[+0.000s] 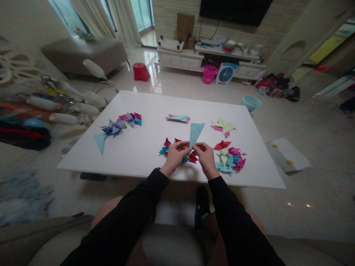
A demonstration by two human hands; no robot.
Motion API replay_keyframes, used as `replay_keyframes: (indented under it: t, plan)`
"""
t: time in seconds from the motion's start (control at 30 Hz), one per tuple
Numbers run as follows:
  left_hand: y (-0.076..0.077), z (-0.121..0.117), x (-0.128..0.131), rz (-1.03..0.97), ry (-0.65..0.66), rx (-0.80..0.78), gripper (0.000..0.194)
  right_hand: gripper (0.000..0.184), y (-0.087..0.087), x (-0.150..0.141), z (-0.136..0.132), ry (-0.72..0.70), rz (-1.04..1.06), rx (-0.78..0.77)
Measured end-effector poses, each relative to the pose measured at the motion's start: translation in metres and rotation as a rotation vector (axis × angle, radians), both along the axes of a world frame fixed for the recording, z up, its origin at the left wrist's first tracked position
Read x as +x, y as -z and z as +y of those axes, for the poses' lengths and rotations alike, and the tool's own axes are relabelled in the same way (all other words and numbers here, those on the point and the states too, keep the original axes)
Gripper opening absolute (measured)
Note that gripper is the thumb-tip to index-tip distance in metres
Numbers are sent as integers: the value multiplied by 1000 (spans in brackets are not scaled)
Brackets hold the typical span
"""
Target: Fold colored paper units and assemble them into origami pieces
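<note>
A light blue folded paper (196,132) stands up between my two hands, its narrow end pointing down. My left hand (177,153) pinches that lower end from the left. From the right, my right hand (204,155) grips the same end with thumb and fingertips. Beneath the hands lie small red and blue folded paper pieces (163,150), partly hidden by them. Just right of my right hand is a pile of folded paper figures (231,160) in pink, green and blue, with a red one (222,144) above it.
On the white table (149,107) lie a flat stack of folded papers (178,118), green and pink pieces (223,126) and a purple-blue cluster (113,127) at left. A blue basket (252,102) stands beyond the right corner. A white sheet (287,155) is on the right.
</note>
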State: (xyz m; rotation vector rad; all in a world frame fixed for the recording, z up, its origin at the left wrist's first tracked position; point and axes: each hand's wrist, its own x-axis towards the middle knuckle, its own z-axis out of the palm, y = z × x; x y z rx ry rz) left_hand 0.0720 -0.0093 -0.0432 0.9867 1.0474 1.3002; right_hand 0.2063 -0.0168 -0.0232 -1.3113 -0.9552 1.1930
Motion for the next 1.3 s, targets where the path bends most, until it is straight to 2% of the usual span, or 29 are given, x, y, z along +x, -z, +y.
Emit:
replay_keyframes:
  t: [0.33,0.5,1.0,1.3]
  plan:
    - [-6,-3,-2,40,13,52,25,33,-2,-1,1,-49,18,52]
    - [-5,-2,-1,20,5,18,31,34,-3,0,0,-38,47,33]
    - [-2,-2,5,-261,-22,-128,46,36,-2,0,1,-56,104,15]
    - [-3,-2,5,-387,2,-171,47,28,-2,-1,1,-15,94,-22]
